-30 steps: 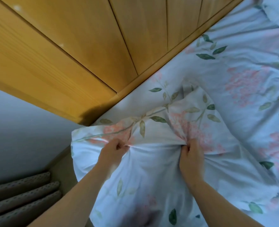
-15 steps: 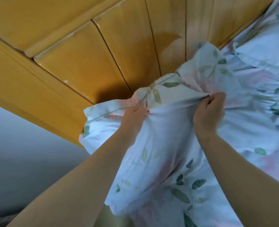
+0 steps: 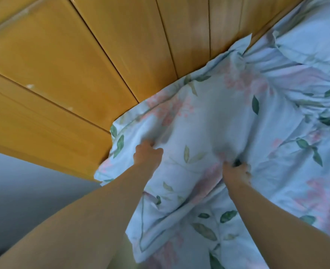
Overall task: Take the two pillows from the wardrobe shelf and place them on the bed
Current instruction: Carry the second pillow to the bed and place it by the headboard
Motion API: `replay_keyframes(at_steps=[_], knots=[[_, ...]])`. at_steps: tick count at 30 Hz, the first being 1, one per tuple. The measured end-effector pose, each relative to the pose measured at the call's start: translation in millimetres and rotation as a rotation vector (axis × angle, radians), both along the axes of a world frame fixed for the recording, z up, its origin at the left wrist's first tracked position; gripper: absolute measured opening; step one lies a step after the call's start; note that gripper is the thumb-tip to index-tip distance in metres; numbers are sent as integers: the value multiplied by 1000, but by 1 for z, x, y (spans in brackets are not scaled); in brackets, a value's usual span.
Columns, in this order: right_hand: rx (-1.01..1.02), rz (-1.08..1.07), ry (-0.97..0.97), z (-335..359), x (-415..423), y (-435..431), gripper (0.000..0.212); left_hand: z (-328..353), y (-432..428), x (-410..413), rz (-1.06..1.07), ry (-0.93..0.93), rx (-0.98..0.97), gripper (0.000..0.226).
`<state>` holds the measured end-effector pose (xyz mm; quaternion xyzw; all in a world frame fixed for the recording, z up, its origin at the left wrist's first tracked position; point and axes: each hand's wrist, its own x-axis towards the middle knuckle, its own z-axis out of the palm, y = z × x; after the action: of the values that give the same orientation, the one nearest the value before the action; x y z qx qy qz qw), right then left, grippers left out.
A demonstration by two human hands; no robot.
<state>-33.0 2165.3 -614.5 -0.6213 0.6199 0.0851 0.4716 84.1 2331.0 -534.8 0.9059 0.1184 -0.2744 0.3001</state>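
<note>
A pale blue floral pillow lies on the bed, its far edge against the wooden headboard. My left hand grips the pillow's fabric near its left side. The cover's lower right part is bunched in my right hand. A second pillow in the same print rests on the bed at the top right. The bed sheet has the same flower and leaf pattern.
The panelled wooden headboard runs across the top and left. A grey wall shows below it at the lower left, beside the bed's edge.
Both hands have carried the pillow down and forward onto the bed, against the headboard. It now lies spread out flatter, and the view has shifted toward the bed.
</note>
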Motion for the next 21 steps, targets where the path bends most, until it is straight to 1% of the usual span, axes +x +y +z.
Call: replay_keyframes(at_steps=[2, 3, 5, 6, 7, 8, 9, 10, 11, 12, 13, 14, 15, 18, 19, 21], knots=[[125, -152, -106, -19, -9, 10, 77, -9, 9, -3, 94, -41, 66, 49], [153, -216, -153, -27, -9, 14, 79, -14, 14, -4, 154, -38, 106, 53], [249, -373, -186, -35, -7, 20, 84, -23, 24, -10, 295, 24, 152, 72], [302, -437, -208, -37, -3, 19, 86, -27, 29, -13, 355, 49, 115, 81], [366, -470, -259, -41, 2, 19, 84, -30, 32, -15, 410, 58, 14, 86], [437, -536, -365, -46, 10, 20, 78, -34, 34, -17, 457, 60, -124, 86], [497, -669, -439, -43, 18, 20, 72, -37, 35, -18, 488, 62, -255, 84], [557, -754, -582, -39, 23, 18, 67, -38, 33, -19, 484, 70, -334, 83], [622, -806, -720, -32, 30, 17, 62, -40, 33, -18, 457, 78, -361, 81], [594, -749, -756, -24, 38, 17, 56, -40, 31, -17, 426, 82, -390, 76], [551, -680, -789, -15, 43, 14, 52, -40, 30, -16, 395, 104, -416, 66], [487, -630, -836, -6, 46, 8, 47, -38, 27, -16, 377, 151, -444, 54], [424, -624, -878, 11, 49, 1, 42, -34, 22, -16, 368, 211, -482, 51], [265, -612, -980, 47, 43, -26, 36, -27, 4, -22, 393, 370, -666, 75], [232, -581, -1001, 56, 38, -34, 35, -27, -3, -25, 413, 380, -697, 76], [176, -560, -1050, 66, 26, -50, 32, -25, -18, -35, 436, 409, -709, 66]])
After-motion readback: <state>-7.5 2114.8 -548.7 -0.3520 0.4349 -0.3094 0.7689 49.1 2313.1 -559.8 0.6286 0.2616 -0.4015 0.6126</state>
